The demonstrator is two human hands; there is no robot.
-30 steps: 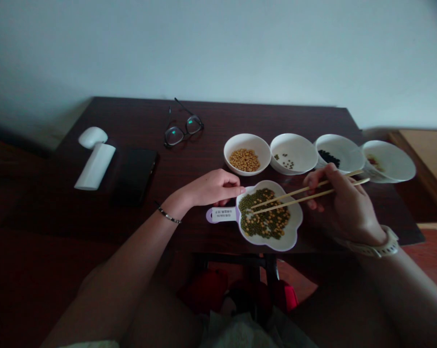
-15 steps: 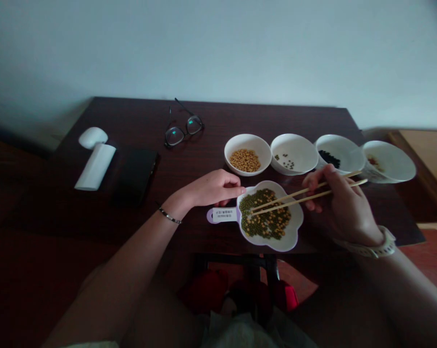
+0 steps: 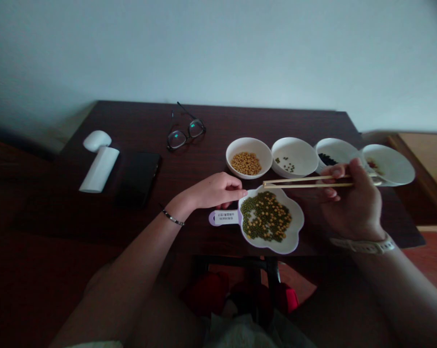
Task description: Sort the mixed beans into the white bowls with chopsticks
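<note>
Left hand (image 3: 217, 189) pinches the dish (image 3: 295, 223) near its handle (image 3: 226, 217); right hand (image 3: 361, 203), opposite, grips chopsticks (image 3: 298, 185).

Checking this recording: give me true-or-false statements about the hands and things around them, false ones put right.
1. The right hand holds two thin, pale wooden chopsticks. True.
2. The left hand is at the rim of a white, flower-shaped dish with a purple handle. True.
3. The chopstick tips are deep in the dish's beans. False: they appear by its far rim, off the green and yellow beans.
4. Four round white bowls stand beyond the dish. True.
5. The leftmost bowl holds black beans. False: the leftmost bowl holds tan beans.
6. Black-framed glasses lie right of the bowls. False: in the picture, the black-framed glasses lie left of them.
</note>
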